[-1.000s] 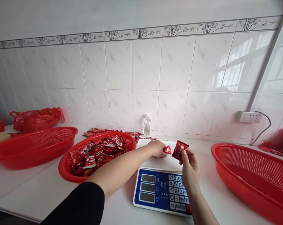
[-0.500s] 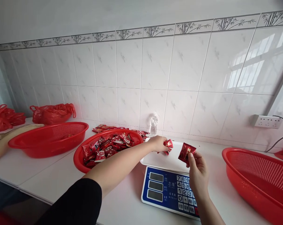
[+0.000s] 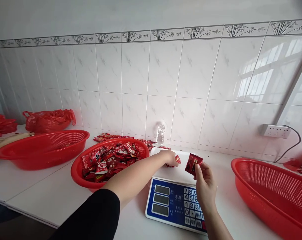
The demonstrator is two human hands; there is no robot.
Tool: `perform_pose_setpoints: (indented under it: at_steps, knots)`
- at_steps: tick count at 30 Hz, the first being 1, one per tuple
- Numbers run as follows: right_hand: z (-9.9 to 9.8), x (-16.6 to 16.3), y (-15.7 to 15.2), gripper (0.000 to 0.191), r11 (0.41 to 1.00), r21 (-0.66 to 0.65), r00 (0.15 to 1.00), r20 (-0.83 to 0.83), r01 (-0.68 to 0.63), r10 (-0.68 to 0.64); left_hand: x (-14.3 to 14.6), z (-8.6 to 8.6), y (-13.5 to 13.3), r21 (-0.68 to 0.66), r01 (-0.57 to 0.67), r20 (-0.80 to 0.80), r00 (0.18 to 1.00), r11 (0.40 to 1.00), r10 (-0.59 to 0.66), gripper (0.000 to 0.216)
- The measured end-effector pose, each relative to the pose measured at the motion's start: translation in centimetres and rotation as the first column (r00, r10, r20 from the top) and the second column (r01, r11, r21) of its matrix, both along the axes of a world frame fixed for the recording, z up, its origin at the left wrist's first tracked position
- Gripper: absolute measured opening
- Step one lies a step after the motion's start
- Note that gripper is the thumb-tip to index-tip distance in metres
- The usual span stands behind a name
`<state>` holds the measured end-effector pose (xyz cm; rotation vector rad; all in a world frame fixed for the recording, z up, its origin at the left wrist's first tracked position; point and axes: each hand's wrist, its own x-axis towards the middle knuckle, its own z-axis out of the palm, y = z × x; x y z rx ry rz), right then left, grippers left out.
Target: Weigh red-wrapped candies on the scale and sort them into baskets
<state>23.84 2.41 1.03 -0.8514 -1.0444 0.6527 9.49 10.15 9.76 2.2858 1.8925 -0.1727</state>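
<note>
My left hand (image 3: 169,158), reaching out of a black sleeve, is closed around small red packets (image 3: 177,159) low over the white pan (image 3: 161,172) of a scale; its fingers partly hide them, and I cannot tell whether they touch the pan. In my right hand (image 3: 206,181) a single red foil packet (image 3: 192,162) is pinched between thumb and fingers, above the pan's right side. The scale's blue keypad panel (image 3: 177,203) faces me, its displays dark. Left of it, a red basket (image 3: 77,173) is heaped with similar packets.
Another red basket (image 3: 38,160) stands farther left, a person's forearm (image 3: 6,141) beside it. A large red basket (image 3: 253,196) is at the right. Red bags (image 3: 48,120), loose packets (image 3: 108,136) and a clear bottle (image 3: 160,134) line the tiled wall. A socket strip (image 3: 276,131) is mounted there.
My left hand has lowered a little toward the scale pan with its packets. My right hand keeps its packet in nearly the same place. The view has shifted slightly to the right.
</note>
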Motion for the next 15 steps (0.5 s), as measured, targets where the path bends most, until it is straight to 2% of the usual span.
perform_pose_setpoints:
  at_steps: [5,9,12,15]
  knots:
    - [-0.1,0.0,-0.2,0.041,1.0,-0.012,1.0,0.014,-0.003,0.003,-0.9,0.5,-1.9,0.12,0.042,0.023,0.999,0.992,-0.046,0.033]
    - [-0.4,-0.1,-0.6,0.044,0.999,-0.042,0.999,0.03,0.019,-0.017,-3.0,2.3,-3.1,0.26,0.034,0.066,0.996,0.965,-0.053,0.038]
    - [-0.6,0.0,-0.8,0.045,0.996,-0.069,0.996,0.07,0.052,-0.047,-7.2,4.5,-4.1,0.384,-0.023,0.1,0.995,0.923,-0.017,0.042]
    - [-0.9,0.0,-1.0,0.046,0.994,-0.089,0.993,0.104,0.07,-0.06,-13.7,6.9,-5.5,0.532,-0.151,0.143,0.986,0.833,0.088,0.044]
